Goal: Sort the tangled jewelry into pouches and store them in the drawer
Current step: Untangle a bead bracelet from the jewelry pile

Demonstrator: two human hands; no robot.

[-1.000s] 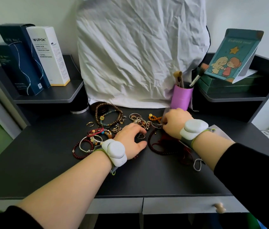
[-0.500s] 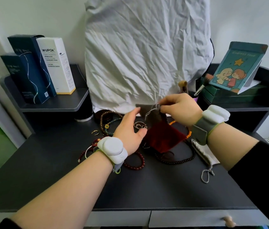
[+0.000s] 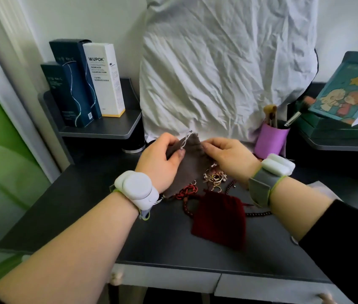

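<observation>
Fingers of both hands pinch the top of a grey-brown pouch (image 3: pixel 190 159), holding it up above the dark desk (image 3: pixel 86 207). On the left hand (image 3: pixel 160 160) the thumb and fingers are narrowed onto the pouch's left edge, beside a pale drawstring (image 3: pixel 186 139) that loops up just past the fingertips. The right hand (image 3: pixel 228 156) grips the opposite edge, its fingers curled tight over the gathered fabric. Between the two grips the mouth of the pouch sits bunched; whether it is open cannot be told.

Below the fingers the pouch hangs down toward the desk, its lower part hidden behind the left wrist. Just under the right hand's fingers lies a tangle of gold and silver rings and chains (image 3: pixel 214 177). Nearer the person than that, red beaded bracelets (image 3: pixel 188 191) lie on the desk, touching a dark red velvet pouch (image 3: pixel 219 220) that lies flat, well below both hands. A string of dark beads (image 3: pixel 258 213) runs out from under the right wrist.

Beyond the right fingers stands a purple cup (image 3: pixel 270 141) holding brushes. Each wrist carries a white strapped device. Along the desk's near edge runs a grey drawer front (image 3: pixel 261 288).
</observation>
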